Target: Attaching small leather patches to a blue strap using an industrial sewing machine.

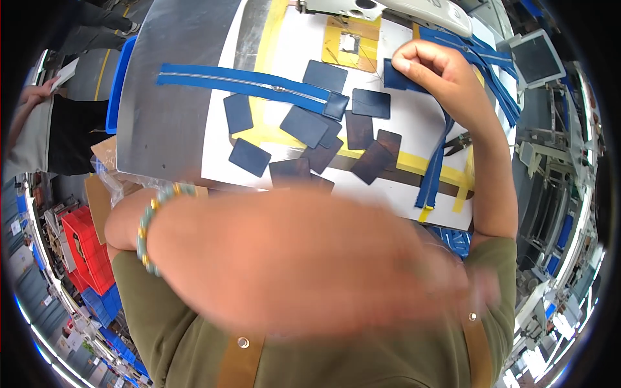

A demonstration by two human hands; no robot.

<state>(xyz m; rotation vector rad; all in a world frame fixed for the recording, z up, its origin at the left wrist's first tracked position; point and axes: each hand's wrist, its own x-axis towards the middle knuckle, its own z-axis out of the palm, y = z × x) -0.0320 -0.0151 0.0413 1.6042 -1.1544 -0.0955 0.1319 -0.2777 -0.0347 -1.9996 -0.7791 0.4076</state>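
- Left hand (323, 258), one: blurred, nearest my camera, beaded bracelet (150, 223) at the wrist; I cannot tell whether its grip is wide or narrow.
- Hanging blue zipper (432, 174), one: on the tabletop's (171, 45) near right, running up toward the right wrist.
- Dark rectangular patches (250, 157), several: scattered mid-tabletop, some overlapping.
- Long blue zipper (239, 81), one: lying left of centre, a dark patch at its right end.
- Right hand (446, 74), one: grip narrow, thumb and fingers pinching a dark blue piece (398, 77).
- White machine head (430, 13), one: farthest, at the tabletop's top edge.
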